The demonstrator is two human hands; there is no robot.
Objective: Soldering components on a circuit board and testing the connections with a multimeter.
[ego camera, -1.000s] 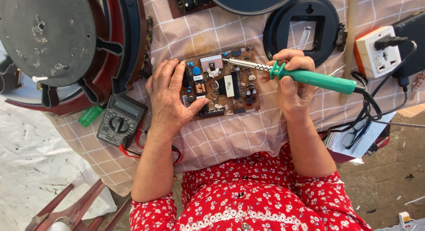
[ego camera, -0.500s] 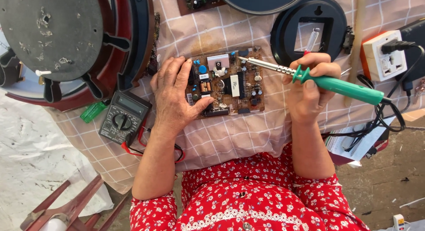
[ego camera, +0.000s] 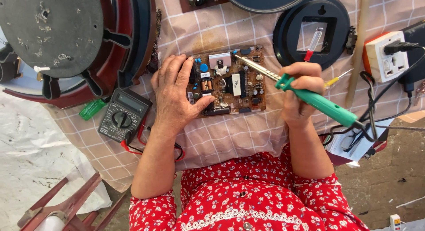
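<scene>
A brown circuit board point(ego camera: 234, 82) with several components lies on the checked cloth point(ego camera: 230, 138). My left hand point(ego camera: 175, 96) rests flat on the board's left side, thumb along its lower edge. My right hand point(ego camera: 299, 91) grips a green-handled soldering iron point(ego camera: 318, 102); its metal tip point(ego camera: 241, 59) hovers over the board's upper right part, near a white component.
A black multimeter point(ego camera: 123, 116) with red leads lies left of my left hand. A dark round fan-like housing point(ego camera: 66, 40) fills the upper left. A black round frame point(ego camera: 316, 29) and a white power strip point(ego camera: 387, 56) with a plug sit at the right.
The view has shifted, so everything sits a little lower and to the right in the frame. My right hand has drawn the iron slightly right; the tip stays over the board. My left hand keeps its hold.
</scene>
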